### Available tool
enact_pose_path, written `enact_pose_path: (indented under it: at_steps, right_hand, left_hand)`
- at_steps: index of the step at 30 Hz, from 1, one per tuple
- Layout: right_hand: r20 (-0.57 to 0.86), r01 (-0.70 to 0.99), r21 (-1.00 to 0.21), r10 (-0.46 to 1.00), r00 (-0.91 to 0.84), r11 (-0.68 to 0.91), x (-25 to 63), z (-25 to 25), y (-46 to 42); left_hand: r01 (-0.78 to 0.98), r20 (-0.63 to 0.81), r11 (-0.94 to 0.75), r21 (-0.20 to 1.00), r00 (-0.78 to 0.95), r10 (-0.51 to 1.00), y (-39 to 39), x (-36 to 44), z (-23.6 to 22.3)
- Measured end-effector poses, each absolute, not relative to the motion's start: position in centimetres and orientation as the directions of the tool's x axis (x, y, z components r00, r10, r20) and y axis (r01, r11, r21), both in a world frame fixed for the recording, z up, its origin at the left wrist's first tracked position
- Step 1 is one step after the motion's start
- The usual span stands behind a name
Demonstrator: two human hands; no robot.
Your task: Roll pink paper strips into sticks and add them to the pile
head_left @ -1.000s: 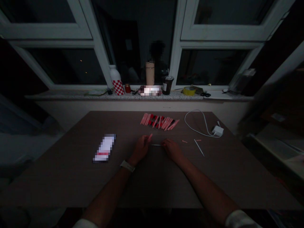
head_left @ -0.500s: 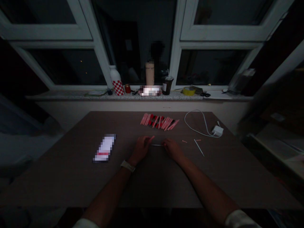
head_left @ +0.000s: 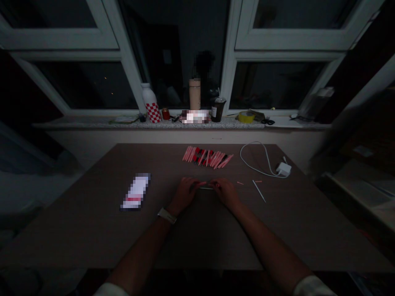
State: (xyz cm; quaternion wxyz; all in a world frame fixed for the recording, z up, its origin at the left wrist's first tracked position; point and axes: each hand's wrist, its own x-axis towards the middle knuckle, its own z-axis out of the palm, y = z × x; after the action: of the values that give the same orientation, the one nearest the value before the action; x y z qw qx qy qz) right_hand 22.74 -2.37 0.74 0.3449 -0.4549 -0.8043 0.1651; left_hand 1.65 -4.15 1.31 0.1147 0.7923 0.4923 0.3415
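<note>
My left hand [head_left: 186, 192] is closed, pinching a pink pen barrel [head_left: 202, 183] that points right, toward the other hand. Opposite it, my right hand [head_left: 226, 192] has its fingers pressed together on a small pink pen part [head_left: 215, 184], mostly covered by the fingertips. The two sets of fingertips are close, with a narrow gap between them. Just below the fingers a thin pale rod [head_left: 206, 188], like a pen refill, spans from one hand to the other. Whether it is held or lies on the table I cannot tell.
Beyond the hands lies a row of pink, red and black pens [head_left: 207, 158]. To the right are a white stick-like pen [head_left: 259, 191], small pink pieces [head_left: 240, 183] and a charger with cable [head_left: 284, 169]. A phone [head_left: 135, 192] lies left. Bottles and tape [head_left: 246, 117] line the windowsill.
The pink pen barrel in my left hand has tipped from slanting upward to nearly level, facing my right hand. My right fingers have risen slightly off the line of the pale rod.
</note>
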Motion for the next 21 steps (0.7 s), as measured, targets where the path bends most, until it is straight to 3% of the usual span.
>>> enact_pose_path:
  at_steps: [15, 21]
  right_hand:
    - [0.440, 0.586, -0.552, 0.805, -0.398, 0.592, 22.67, 0.79, -2.60]
    - [0.482, 0.582, -0.570, 0.810, -0.334, 0.580, 22.47, 1.04, -2.90]
  left_hand:
    - [0.697, 0.431, -0.489, 0.525, 0.278, 0.859, -4.29, 1.81, 1.47]
    - [0.679, 0.434, -0.517, 0.521, 0.311, 0.846, -4.32, 1.79, 1.26]
